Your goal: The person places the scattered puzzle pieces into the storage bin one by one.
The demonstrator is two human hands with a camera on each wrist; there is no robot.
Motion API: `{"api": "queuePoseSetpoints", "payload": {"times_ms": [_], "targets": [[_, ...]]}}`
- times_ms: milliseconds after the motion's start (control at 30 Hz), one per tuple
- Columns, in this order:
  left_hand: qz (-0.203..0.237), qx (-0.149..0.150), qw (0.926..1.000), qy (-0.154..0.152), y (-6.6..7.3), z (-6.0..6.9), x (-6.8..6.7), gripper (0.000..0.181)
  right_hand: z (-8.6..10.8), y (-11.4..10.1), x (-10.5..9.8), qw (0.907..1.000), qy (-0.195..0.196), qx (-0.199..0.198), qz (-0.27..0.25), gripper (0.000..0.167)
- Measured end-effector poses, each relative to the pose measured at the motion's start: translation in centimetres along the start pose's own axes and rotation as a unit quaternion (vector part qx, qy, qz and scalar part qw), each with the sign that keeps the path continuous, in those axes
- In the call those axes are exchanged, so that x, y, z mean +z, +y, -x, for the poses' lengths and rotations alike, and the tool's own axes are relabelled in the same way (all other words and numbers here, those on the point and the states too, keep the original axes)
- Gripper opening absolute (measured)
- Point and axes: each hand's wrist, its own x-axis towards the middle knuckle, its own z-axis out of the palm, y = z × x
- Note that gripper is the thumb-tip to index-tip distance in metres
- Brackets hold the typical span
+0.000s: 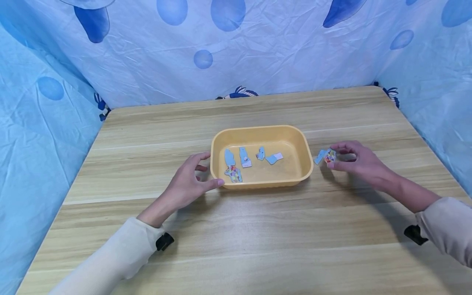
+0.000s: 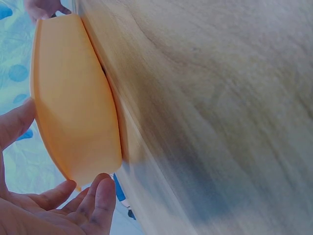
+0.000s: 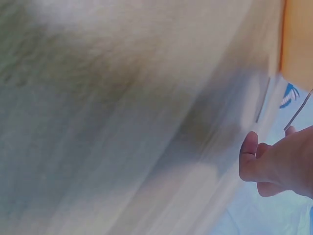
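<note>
A shallow yellow-orange plastic tray (image 1: 262,185) sits on the wooden table. My left hand (image 1: 186,180) holds its near left corner, thumb on the front rim and index finger at the left side; in the left wrist view the other fingers are beside the tray's end. Inside lie several flat, irregular puzzle pieces, among them a blue one (image 1: 229,157) and a many-coloured one (image 1: 234,174). Right of the tray, my right hand (image 1: 355,162) pinches a colourful puzzle piece (image 1: 330,155) between thumb and fingers. In the right wrist view this piece (image 3: 298,111) appears edge-on.
Another blue puzzle piece (image 1: 319,157) lies on the table between the tray and my right hand. Blue patterned cloth (image 1: 236,53) hangs behind the table (image 1: 236,246) and along both its sides.
</note>
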Motion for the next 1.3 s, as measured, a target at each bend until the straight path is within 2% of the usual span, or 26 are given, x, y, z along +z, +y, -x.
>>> {"api": "queuePoseSetpoints", "payload": {"times_ms": [300,633,867,1300], "targets": [[0.003,-0.005,1.0,-0.002,0.0,-0.1,0.0,0.084,0.2,-1.7,-1.3,0.9994,0.011,-0.016,-0.028,0.061],[-0.001,-0.008,1.0,-0.003,0.0,-0.1,-0.1,0.085,-0.1,-3.5,-1.7,0.9955,0.023,-0.047,-0.079,0.049],[0.003,-0.005,1.0,-0.003,0.1,0.0,-0.1,0.084,-0.2,-4.8,-1.6,0.9884,0.014,-0.077,-0.13,0.044],[0.001,-0.005,1.0,-0.003,-0.1,-0.1,0.0,0.085,-0.9,-7.8,-0.6,0.9774,-0.018,-0.116,-0.176,0.044]]}}
